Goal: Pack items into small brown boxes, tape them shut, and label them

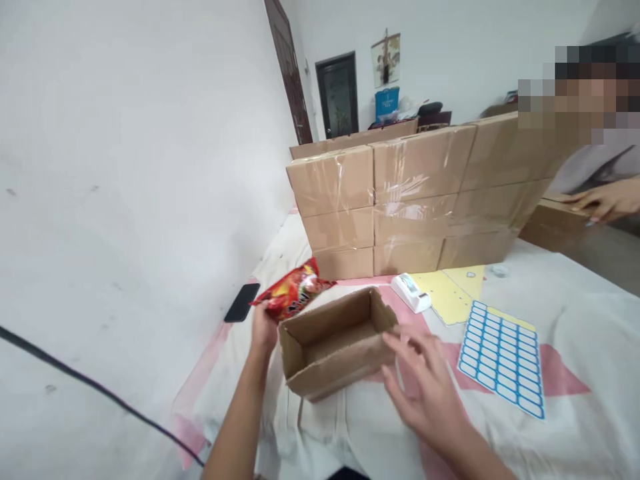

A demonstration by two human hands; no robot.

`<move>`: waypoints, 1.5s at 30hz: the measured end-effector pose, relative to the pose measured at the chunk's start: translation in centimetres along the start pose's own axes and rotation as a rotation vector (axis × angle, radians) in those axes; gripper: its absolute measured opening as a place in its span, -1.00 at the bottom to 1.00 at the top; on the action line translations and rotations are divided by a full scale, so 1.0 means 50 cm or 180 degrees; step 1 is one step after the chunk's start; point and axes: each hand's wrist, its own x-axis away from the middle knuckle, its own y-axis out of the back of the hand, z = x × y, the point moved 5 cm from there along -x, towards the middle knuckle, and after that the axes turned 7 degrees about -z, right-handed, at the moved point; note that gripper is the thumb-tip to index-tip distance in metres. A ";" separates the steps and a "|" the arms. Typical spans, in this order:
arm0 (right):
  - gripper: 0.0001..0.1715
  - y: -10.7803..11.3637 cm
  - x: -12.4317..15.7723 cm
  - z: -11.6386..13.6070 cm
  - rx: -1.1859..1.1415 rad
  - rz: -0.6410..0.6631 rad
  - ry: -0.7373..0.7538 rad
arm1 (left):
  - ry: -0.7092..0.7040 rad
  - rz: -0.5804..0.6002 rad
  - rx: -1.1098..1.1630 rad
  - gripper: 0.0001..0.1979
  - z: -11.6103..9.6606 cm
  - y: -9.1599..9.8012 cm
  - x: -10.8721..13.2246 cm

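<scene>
An open cardboard box [333,367] with no lid flaps showing sits on the cloth before me, its inside bare. My left hand [265,327] is closed on the lower left part of a shiny red food packet [295,290], which is beside the box's far left corner. The packet's print is too blurred to read. At the box's right end is my right hand [420,377], its fingers spread and holding nothing. Its fingertips are close to the rim; I cannot tell whether they touch it.
Taped cardboard boxes [420,200] are stacked behind. A black phone [242,303] lies by the wall, a white device [411,293] and a blue-bordered label sheet [503,357] to the right. Another person's hand [607,200] rests on a box at far right. A cable [100,387] crosses the left.
</scene>
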 end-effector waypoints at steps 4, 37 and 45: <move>-0.36 0.029 -0.060 -0.053 0.0188 0.0524 0.0147 | -0.0501 -0.0159 -0.0156 -0.62 -0.145 0.008 0.009; -0.53 -0.080 -0.005 -0.099 -0.1110 0.0006 -0.0833 | -0.2599 0.1170 -0.3185 -0.46 -0.070 -0.002 0.259; -0.05 -0.086 -0.042 -0.078 -0.1048 0.0311 -0.0710 | -0.3438 0.2077 -0.4193 -0.56 -0.074 -0.031 0.255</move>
